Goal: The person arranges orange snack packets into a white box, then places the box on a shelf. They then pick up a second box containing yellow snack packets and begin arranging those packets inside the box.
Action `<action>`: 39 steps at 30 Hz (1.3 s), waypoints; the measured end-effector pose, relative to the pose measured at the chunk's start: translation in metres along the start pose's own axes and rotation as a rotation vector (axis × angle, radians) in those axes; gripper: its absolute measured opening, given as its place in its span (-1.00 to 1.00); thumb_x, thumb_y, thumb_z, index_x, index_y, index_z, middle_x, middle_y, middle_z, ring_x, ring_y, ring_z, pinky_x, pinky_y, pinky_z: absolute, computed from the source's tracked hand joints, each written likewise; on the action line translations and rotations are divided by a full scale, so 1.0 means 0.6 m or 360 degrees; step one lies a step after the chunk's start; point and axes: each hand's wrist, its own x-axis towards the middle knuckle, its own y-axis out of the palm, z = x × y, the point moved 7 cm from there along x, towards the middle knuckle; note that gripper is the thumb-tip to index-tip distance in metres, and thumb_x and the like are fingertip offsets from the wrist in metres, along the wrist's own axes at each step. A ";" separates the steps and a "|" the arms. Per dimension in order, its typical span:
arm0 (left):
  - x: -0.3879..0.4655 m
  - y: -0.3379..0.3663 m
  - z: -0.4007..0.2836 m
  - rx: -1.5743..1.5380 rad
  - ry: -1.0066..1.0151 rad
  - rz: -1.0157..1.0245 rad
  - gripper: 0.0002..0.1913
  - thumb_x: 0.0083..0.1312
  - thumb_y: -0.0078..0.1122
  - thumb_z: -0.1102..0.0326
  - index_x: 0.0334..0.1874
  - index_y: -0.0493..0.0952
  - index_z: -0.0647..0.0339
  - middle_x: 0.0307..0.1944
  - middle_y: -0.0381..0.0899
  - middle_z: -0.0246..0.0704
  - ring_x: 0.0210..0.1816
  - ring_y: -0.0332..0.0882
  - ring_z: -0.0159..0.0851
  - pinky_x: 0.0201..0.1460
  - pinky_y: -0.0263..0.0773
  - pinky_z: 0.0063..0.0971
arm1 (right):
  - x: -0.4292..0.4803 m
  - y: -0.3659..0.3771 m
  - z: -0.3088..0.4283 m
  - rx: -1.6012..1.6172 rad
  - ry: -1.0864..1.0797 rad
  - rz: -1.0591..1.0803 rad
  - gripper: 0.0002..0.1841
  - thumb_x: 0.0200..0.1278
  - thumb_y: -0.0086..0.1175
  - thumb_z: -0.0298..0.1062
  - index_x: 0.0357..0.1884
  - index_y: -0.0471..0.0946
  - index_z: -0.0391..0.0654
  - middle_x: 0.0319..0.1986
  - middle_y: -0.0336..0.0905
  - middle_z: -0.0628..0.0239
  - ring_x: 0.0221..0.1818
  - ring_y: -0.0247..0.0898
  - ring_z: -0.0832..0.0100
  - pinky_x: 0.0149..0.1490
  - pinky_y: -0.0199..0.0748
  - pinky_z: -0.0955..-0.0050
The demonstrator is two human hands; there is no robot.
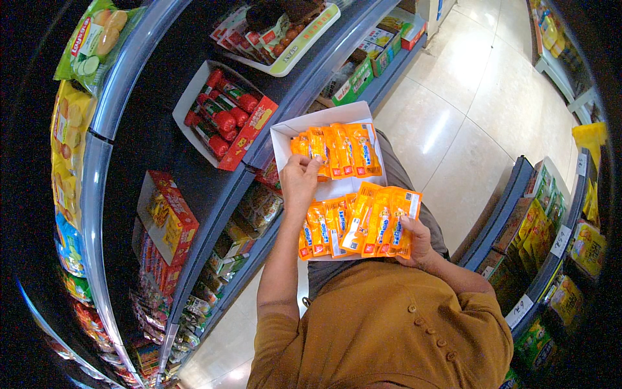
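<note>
A white cardboard box (320,115) stands before my torso, over my leg, with orange snack packets in two rows. My left hand (297,179) reaches into the box at the left of the upper row. Its thumb and fingers pinch the lower end of an orange packet (318,146), and the palm side is hidden. In my right hand (419,239) is a fan of several orange packets (381,221), held above the lower right corner of the box. Beneath that fan lies the lower row of packets (319,228), partly covered.
Shelving with a dark front edge (214,219) runs along my left. On it are a box of red-wrapped sausages (223,116), a white tray (284,68) of packets and a red box (177,233). Another shelf edge (495,214) curves at right. Tiled floor (452,107) shows ahead.
</note>
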 end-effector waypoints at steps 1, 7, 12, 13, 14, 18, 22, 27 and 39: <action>-0.002 -0.010 -0.011 0.0160 0.0088 -0.0063 -0.81 0.11 0.13 0.35 -0.49 0.44 0.38 -0.66 0.47 -0.33 -0.65 0.43 -0.47 -0.61 0.30 -0.60 | 0.000 0.001 0.000 -0.0004 0.0005 0.0016 -0.53 0.05 0.00 -0.31 0.03 0.24 -0.20 -0.09 0.41 0.10 -0.07 0.39 0.18 0.02 0.37 0.12; -0.069 -0.047 -0.042 -0.0415 -0.0018 0.0152 -0.85 0.12 0.12 0.38 -0.42 0.47 0.37 -0.60 0.46 -0.42 -0.57 0.35 -0.58 -0.52 0.27 -0.69 | 0.000 -0.002 -0.001 -0.0052 -0.0010 0.0012 -0.52 0.08 -0.05 -0.30 0.07 0.19 -0.22 -0.07 0.38 0.13 -0.06 0.39 0.24 -0.01 0.42 0.23; -0.154 -0.017 -0.055 -0.0656 -0.0132 0.0628 -0.87 0.15 0.13 0.38 -0.42 0.48 0.33 -0.60 0.41 -0.52 -0.56 0.27 -0.63 -0.53 0.21 -0.74 | -0.001 0.001 -0.001 -0.0064 -0.0015 0.0027 -0.50 0.08 -0.05 -0.30 0.08 0.18 -0.23 -0.06 0.37 0.12 -0.04 0.37 0.22 0.03 0.37 0.20; -0.165 -0.009 -0.052 -0.0666 -0.0185 0.0704 -0.87 0.14 0.13 0.38 -0.42 0.48 0.32 -0.60 0.42 -0.52 -0.55 0.29 -0.63 -0.52 0.23 -0.75 | -0.002 0.004 -0.002 -0.0036 0.0012 0.0056 -0.50 0.08 -0.05 -0.30 0.09 0.18 -0.23 -0.06 0.37 0.12 -0.04 0.36 0.21 0.04 0.36 0.20; -0.174 0.001 -0.047 -0.0673 -0.0238 0.0786 -0.87 0.14 0.14 0.37 -0.42 0.49 0.30 -0.59 0.43 -0.53 -0.53 0.30 -0.64 -0.51 0.24 -0.75 | -0.001 0.003 -0.001 -0.0064 0.0001 0.0032 -0.49 0.07 -0.03 -0.29 0.09 0.18 -0.22 -0.06 0.37 0.10 -0.03 0.36 0.20 0.05 0.35 0.17; -0.193 0.025 -0.049 -0.0688 -0.0113 0.0861 -0.82 0.15 0.13 0.37 -0.54 0.39 0.30 -0.68 0.31 -0.57 -0.62 0.16 -0.64 -0.62 0.10 -0.71 | 0.001 0.003 -0.002 -0.0080 0.0004 0.0017 -0.46 0.05 0.01 -0.27 0.09 0.18 -0.22 -0.05 0.36 0.06 -0.03 0.36 0.17 0.06 0.33 0.12; -0.198 0.033 -0.043 -0.0770 -0.0215 0.0793 -0.80 0.15 0.13 0.37 -0.57 0.38 0.30 -0.70 0.32 -0.55 -0.61 0.17 -0.63 -0.61 0.11 -0.69 | 0.001 0.003 0.000 -0.0095 -0.0004 0.0011 -0.45 0.04 0.01 -0.27 0.09 0.17 -0.22 -0.04 0.35 0.06 -0.02 0.35 0.16 0.06 0.33 0.11; -0.197 0.021 -0.059 -0.0597 -0.0075 0.0707 -0.79 0.14 0.12 0.38 -0.59 0.37 0.31 -0.71 0.36 -0.50 -0.61 0.19 -0.61 -0.61 0.14 -0.65 | -0.001 0.008 0.000 -0.0016 0.0031 0.0021 -0.45 0.02 0.01 -0.28 0.09 0.18 -0.22 -0.05 0.36 0.06 -0.02 0.34 0.14 0.08 0.31 0.10; -0.192 -0.013 -0.072 -0.0670 0.0049 0.0523 -0.83 0.10 0.16 0.42 -0.60 0.42 0.29 -0.67 0.39 -0.53 -0.59 0.26 -0.62 -0.56 0.20 -0.69 | -0.002 0.007 -0.001 -0.0005 0.0052 0.0032 -0.45 0.02 -0.03 -0.29 0.10 0.17 -0.24 -0.02 0.33 0.07 0.00 0.32 0.13 0.11 0.26 0.11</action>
